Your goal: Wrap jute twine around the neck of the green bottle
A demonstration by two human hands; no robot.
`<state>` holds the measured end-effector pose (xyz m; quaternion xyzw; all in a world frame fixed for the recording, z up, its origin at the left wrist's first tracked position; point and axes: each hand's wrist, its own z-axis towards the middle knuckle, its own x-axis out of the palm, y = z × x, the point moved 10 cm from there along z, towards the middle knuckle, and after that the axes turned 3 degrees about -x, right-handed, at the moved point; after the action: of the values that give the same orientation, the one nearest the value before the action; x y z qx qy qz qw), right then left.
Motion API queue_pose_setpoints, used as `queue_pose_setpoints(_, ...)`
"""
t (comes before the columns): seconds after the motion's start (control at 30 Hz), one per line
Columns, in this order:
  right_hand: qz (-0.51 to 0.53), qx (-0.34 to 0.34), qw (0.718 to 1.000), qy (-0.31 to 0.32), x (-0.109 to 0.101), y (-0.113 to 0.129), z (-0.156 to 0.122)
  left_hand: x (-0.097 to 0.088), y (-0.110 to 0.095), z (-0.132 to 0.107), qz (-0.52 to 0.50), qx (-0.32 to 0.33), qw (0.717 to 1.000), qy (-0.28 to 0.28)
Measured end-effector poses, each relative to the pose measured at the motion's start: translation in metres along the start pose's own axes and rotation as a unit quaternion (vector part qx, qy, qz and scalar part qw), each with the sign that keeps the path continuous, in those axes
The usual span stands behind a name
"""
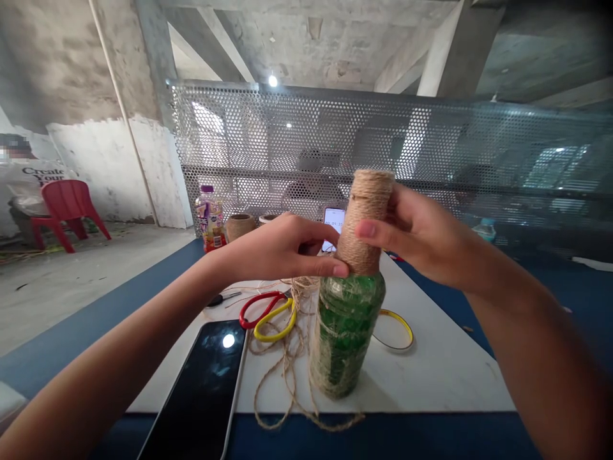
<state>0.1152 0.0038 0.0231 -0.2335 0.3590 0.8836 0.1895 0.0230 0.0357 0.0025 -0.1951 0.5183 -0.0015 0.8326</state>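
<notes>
Left forearm (96,377) | hand (278,249) on jute-wrapped bottle neck (364,223) | right hand (416,236) apparently pinching

And here's the green glass bottle (342,332), standing upright on the bench (440,370), its neck wrapped tight in tan jute twine (366,220), coils stacked neatly right up to the top! Below that, the green body shines, glossy and crinkled. Loose twine (287,364) sprawls in big loops around 8 o'clock from the bottle, bunching into a tangled heap toward 10 o'clock!
</notes>
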Motion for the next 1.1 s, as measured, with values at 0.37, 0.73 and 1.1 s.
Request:
queue_pose_setpoints(0.37,0.064,0.007,0.995,0.071,0.006,0.002,-0.002,0.002,0.000,-0.001,-0.023,0.006,1.000,0.019)
queue_pose_setpoints(0.73,0.123,-0.057,0.986,0.097,0.015,0.010,0.000,0.005,-0.003,-0.002,-0.069,0.014,0.997,0.029)
queue_pose_setpoints(1.1,0.019,-0.010,1.000,0.013,0.005,0.006,-0.002,0.002,-0.004,-0.003,-0.060,0.019,0.998,0.024)
